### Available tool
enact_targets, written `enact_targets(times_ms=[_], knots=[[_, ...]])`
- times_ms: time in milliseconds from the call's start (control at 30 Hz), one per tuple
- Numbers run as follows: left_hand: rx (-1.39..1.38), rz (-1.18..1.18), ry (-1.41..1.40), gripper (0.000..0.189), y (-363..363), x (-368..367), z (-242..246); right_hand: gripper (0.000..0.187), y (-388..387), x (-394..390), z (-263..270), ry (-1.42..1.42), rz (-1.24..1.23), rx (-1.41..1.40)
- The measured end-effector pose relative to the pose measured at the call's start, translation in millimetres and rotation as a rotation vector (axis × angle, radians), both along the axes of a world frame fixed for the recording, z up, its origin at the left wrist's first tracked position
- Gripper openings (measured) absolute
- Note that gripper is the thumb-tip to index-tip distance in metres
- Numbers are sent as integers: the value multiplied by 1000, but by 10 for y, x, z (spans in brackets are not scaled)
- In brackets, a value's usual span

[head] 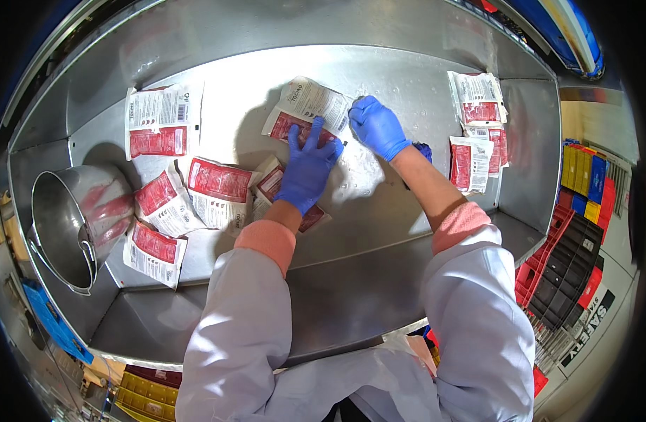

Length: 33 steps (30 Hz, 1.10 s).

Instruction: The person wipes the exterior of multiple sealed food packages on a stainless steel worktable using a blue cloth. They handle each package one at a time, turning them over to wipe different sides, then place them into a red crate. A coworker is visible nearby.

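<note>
My left hand, in a blue glove, lies with spread fingers on the red lower part of a white and red plastic food pouch. At that pouch's right end is my right hand, also blue-gloved, its fingers curled against the corner; whether they pinch the film is hidden. Below my left hand another pouch is partly covered. More pouches lie to the left, some overlapping. At the right end of the metal basin several pouches are piled. A dark blue item shows partly behind my right wrist.
A steel pail with a wire handle lies tipped at the basin's left end. The stainless basin's raised walls surround the work surface. Stacked plastic crates stand outside at the right, and yellow crates at the lower left.
</note>
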<state>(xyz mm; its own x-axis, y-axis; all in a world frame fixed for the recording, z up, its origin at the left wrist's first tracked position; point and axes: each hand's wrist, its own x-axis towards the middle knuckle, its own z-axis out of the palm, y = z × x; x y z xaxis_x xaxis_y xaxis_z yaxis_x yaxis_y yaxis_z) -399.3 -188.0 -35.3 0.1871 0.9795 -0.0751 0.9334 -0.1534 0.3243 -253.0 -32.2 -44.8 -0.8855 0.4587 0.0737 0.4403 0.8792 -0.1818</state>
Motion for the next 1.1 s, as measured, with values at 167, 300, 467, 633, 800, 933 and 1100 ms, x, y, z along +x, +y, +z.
enact_targets(times_ms=[167, 300, 467, 633, 800, 933, 1100], knots=[[-3, 37, -15, 41, -30, -51, 19, 5, -285, -5, 84, 101, 188, -129], [37, 34, -41, 44, -50, -22, -45, 5, -165, -44, -49, 189, -45, -39], [82, 20, -92, 42, -47, -34, -48, 7, -139, 46, -139, 214, -54, -98], [71, 7, -92, 42, 26, -31, 35, 9, 458, 165, 3, 101, -294, -137], [25, 80, -79, 44, -188, 97, -94, 7, -207, 41, -36, 237, -31, -155], [65, 39, -1, 45, -220, 190, -112, 6, 26, -53, -205, 58, 23, -194], [-65, 26, -66, 50, -201, 43, -25, 8, -187, -122, -197, 119, 17, -235]])
